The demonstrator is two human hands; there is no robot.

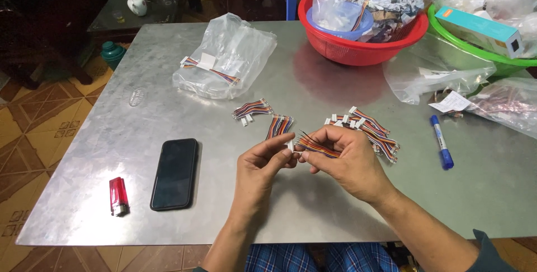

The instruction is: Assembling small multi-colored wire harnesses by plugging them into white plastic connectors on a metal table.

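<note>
My left hand (263,163) and my right hand (347,160) meet over the metal table (168,81), both pinching one small multicoloured wire harness (318,146) with a white connector at its left end. Just beyond my fingers lies a loose bundle of the same harnesses (278,125). Another bundle (251,109) rests further left, and a larger heap (375,129) lies behind my right hand, partly hidden by it.
A black phone (175,173) and a red lighter (118,196) lie at the front left. A clear bag with harnesses (226,54) sits at the back, with a red basket (358,48), a green basin (475,54), plastic bags (436,76) and a blue marker (441,142) to the right.
</note>
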